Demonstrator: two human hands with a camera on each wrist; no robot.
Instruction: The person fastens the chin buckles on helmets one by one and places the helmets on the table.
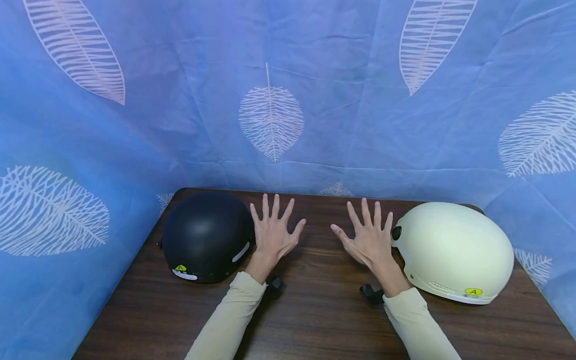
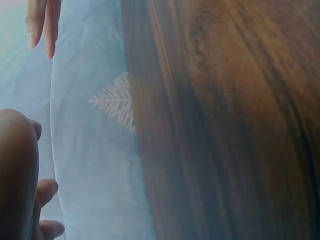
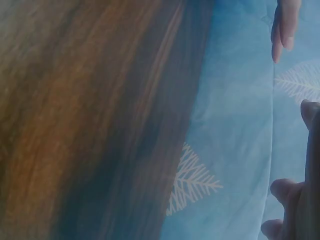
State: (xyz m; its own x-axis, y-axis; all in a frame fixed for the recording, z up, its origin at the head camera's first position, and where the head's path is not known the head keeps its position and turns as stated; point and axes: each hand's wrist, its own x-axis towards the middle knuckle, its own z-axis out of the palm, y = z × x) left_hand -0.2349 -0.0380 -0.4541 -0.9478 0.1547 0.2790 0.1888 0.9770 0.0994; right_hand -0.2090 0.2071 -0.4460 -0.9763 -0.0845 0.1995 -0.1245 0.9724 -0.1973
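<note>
My left hand (image 1: 272, 235) is spread flat with its fingers apart, beside a matte black helmet (image 1: 207, 235) on the left of the table. Fingers straight and splayed, my right hand (image 1: 370, 239) is just left of a cream-white helmet (image 1: 456, 250). Neither hand holds anything. Each helmet lies dome up and has a small yellow label near its lower edge. Parts of my left hand (image 2: 17, 170) show at the left of the left wrist view, and parts of my right hand (image 3: 302, 200) at the right of the right wrist view.
The dark wooden table (image 1: 319, 320) has its back edge just beyond the hands. A blue cloth (image 1: 333, 115) printed with white leaves hangs behind and at the sides. Small black devices, a left one (image 1: 274, 285) and a right one (image 1: 371, 295), sit at the wrists.
</note>
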